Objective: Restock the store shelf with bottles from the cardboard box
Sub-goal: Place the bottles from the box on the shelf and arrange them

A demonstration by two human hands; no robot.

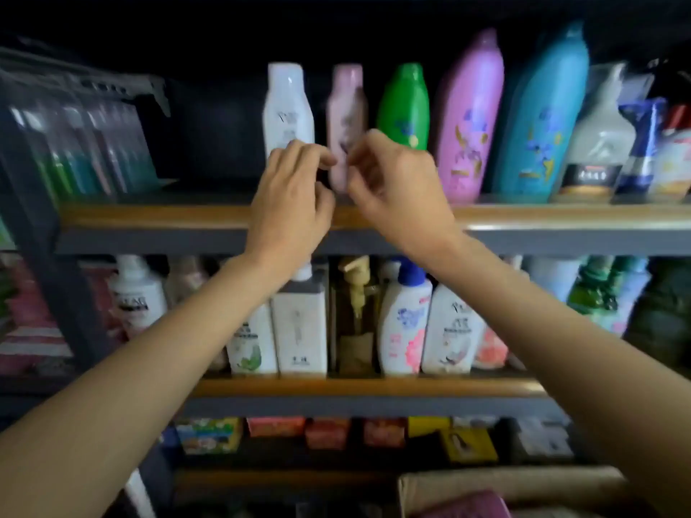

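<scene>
A slim pink bottle (346, 106) stands upright on the upper shelf (149, 214), between a white bottle (288, 106) and a green bottle (404, 106). My left hand (291, 200) and my right hand (396, 188) are raised in front of its lower half. Their loosely curled fingertips nearly meet at the bottle's front. Neither hand wraps round the bottle, and motion blur hides whether the tips touch it. The cardboard box (504, 480) sits at the bottom right with something pink (467, 504) inside.
To the right on the upper shelf stand a purple bottle (471, 117), a blue bottle (542, 114) and a pump bottle (602, 143). There is a dark gap left of the white bottle. Packaged toothbrushes (82, 143) are at far left. The middle shelf (355, 386) holds several bottles; small boxes lie below.
</scene>
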